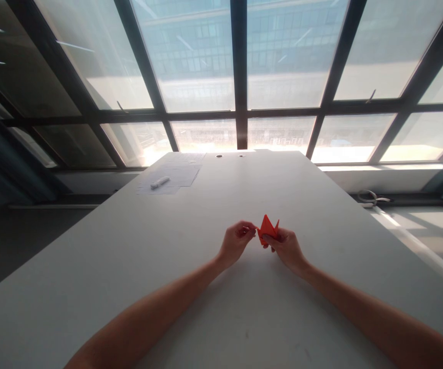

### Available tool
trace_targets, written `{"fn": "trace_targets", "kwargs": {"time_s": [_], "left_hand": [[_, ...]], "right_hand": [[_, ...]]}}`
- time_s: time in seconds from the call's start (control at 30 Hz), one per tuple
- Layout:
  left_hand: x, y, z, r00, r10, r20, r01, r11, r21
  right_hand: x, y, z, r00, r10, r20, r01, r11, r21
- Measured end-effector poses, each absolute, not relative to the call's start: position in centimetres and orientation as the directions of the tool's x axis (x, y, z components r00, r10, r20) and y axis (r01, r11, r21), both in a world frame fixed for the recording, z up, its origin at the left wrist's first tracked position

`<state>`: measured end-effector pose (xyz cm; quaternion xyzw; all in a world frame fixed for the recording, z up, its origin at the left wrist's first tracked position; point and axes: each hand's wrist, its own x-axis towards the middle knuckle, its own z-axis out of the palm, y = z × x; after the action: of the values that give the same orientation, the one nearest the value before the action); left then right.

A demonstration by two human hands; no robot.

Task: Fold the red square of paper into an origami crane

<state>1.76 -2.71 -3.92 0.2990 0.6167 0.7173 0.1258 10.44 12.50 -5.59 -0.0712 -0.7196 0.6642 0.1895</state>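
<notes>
A small folded red paper figure (267, 226), shaped like an origami crane with a raised triangular middle and thin points at the sides, is held above the white table (221, 318). My right hand (285, 244) grips its lower right part, thumb in front and fingers behind. The fingers of my left hand (240, 238) pinch the thin tip on the figure's left side. The underside and back of the folded paper are partly hidden by my right hand.
Toward the far left of the table lie sheets of paper (185, 177) with a whitish cylindrical object (160, 182) on them. Two small round holes sit near the far edge. Large windows (202, 56) rise beyond, and a coiled cable (367, 196) lies right of the table.
</notes>
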Motion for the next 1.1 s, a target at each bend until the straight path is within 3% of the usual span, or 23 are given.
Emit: {"fn": "trace_targets", "kwargs": {"time_s": [0.27,0.63,1.1], "left_hand": [[1.65,-2.93,-3.52,-0.779,0.575,0.251,0.205,-0.146,0.968],[1.69,-3.06,-3.55,-0.787,0.576,0.223,0.113,-0.220,0.969],[1.73,-3.24,-3.45,-0.757,0.625,0.191,0.105,-0.172,0.979]], "right_hand": [[10.99,12.11,-4.96,-0.903,0.365,0.226,-0.154,0.215,-0.964],[10.90,12.23,-5.21,-0.898,0.365,0.247,-0.181,0.207,-0.961],[10.95,12.19,-5.10,-0.906,0.349,0.241,-0.170,0.223,-0.960]]}}
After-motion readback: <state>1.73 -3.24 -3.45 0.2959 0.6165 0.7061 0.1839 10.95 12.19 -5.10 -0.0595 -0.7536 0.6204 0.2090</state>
